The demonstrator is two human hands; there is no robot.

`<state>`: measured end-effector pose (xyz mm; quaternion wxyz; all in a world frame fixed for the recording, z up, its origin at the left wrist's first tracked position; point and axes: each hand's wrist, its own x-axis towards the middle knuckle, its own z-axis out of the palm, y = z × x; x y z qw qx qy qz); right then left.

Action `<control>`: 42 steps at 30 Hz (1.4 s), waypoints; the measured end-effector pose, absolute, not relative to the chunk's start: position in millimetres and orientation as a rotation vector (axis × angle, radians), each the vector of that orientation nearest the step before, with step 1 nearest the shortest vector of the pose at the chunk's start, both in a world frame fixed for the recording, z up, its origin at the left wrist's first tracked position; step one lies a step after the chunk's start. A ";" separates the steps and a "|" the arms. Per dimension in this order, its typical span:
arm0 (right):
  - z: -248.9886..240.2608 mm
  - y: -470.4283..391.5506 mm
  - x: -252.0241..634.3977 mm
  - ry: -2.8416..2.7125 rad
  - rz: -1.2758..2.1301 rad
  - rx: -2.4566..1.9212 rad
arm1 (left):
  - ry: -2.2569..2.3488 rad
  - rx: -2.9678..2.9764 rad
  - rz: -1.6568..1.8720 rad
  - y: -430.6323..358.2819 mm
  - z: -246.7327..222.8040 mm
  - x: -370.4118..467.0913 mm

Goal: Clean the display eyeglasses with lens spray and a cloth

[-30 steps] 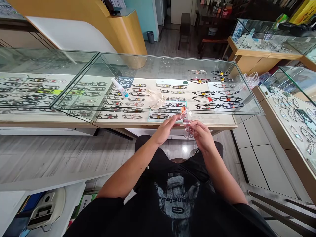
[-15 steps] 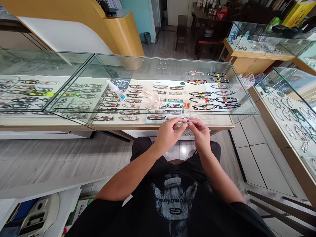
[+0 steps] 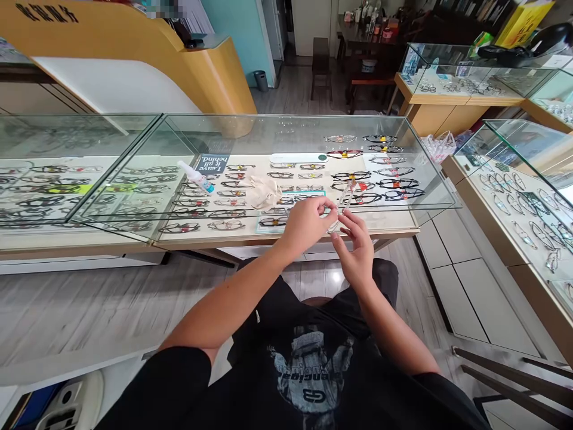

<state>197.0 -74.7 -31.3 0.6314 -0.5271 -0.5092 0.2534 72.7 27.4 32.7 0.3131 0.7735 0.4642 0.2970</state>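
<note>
A pair of clear-framed eyeglasses (image 3: 345, 196) is held up above the front edge of the glass display case (image 3: 290, 124). My left hand (image 3: 307, 226) pinches it between thumb and curled fingers. My right hand (image 3: 358, 248) is just to the right, its thumb and fingers apart beside the frame; whether a fingertip touches it I cannot tell. On the glass to the left lie a crumpled cream cloth (image 3: 263, 193) and a small white spray bottle with a blue label (image 3: 196, 177).
Rows of spectacle frames (image 3: 226, 226) with small coloured tags lie inside the case, under the glass. More display cases stand at the right (image 3: 505, 173) and far right back. A yellow wooden counter (image 3: 219, 77) rises behind. White drawers (image 3: 465, 269) stand at the right.
The eyeglasses have tilted up, away from me. My right fingers have spread from their pinch, while my left hand keeps its hold. The view has shifted slightly.
</note>
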 end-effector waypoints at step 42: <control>-49.9 -84.1 287.3 -1.024 0.701 -1.375 | 1.353 2.770 -0.168 309.4 52.3 214.4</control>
